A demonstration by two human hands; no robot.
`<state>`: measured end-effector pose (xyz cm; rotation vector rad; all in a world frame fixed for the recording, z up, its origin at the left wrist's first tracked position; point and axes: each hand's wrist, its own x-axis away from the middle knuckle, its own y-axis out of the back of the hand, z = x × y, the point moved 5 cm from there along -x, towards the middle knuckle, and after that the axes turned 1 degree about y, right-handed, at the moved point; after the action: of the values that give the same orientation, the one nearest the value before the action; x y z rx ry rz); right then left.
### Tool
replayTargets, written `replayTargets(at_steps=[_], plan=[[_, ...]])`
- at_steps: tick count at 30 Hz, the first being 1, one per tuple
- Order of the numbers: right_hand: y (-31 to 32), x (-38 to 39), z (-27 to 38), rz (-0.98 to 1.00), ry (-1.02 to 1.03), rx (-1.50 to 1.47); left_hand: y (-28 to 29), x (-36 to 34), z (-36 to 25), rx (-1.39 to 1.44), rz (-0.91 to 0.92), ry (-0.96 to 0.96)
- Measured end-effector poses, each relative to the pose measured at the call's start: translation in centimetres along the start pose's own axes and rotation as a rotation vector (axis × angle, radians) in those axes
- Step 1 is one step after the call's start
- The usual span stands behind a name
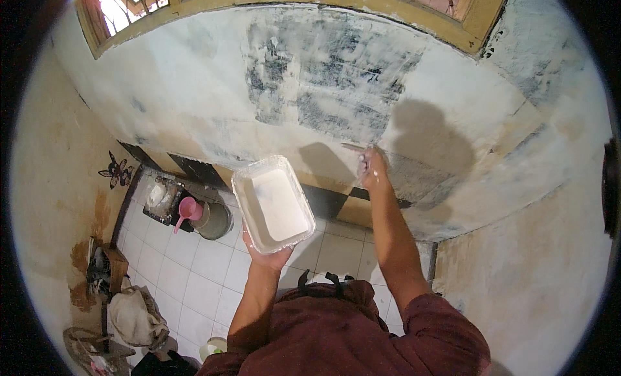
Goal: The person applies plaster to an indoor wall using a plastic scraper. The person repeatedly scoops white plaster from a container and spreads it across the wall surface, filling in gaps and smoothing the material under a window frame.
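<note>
My left hand [270, 257] is closed under the near end of a white rectangular tub [242, 208], its rim smeared. Smooth white paste [279, 204] covers the inside of this tub. Further right, the fingers of my right hand [370, 169] are wrapped round a putty knife [352, 147], whose thin edge points left beside the wall. Whether the blade touches the wall I cannot tell. White smears mark my right fingers. Ahead is the wall [187, 72], coated in patchy white, with a dark grey rough patch [343, 78] under the window.
A yellow window frame [284, 0] runs along the top. On the tiled floor [207, 263] at left stand a bucket [215, 222], a pink dipper [188, 210] and a dark tray [169, 198] with white material. A beige cloth [136, 314] and a cardboard box [116, 267] lie near the left wall.
</note>
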<state>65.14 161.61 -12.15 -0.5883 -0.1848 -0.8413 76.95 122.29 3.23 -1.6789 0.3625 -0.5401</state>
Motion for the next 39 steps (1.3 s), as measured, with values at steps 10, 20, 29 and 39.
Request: replayTargets(at_steps=[10, 20, 29, 39], plan=[[-17.0, 21.4, 26.5, 0.552, 0.445, -0.028, 1.5, 2.4, -2.1, -0.023, -0.025, -0.103], [-10.2, 17.2, 1.7, 0.431, -0.126, 0.001, 2.9, 2.5, -2.5, -0.054, -0.018, -0.092], [-15.8, 7.4, 2.4, 0.326, -0.273, -0.196, 3.4, 3.7, -3.6, -0.037, -0.063, -0.166], [-12.6, 22.3, 7.9, 0.525, 0.253, 0.634, 5.0, 3.4, -3.2, 0.068, -0.110, -0.180]])
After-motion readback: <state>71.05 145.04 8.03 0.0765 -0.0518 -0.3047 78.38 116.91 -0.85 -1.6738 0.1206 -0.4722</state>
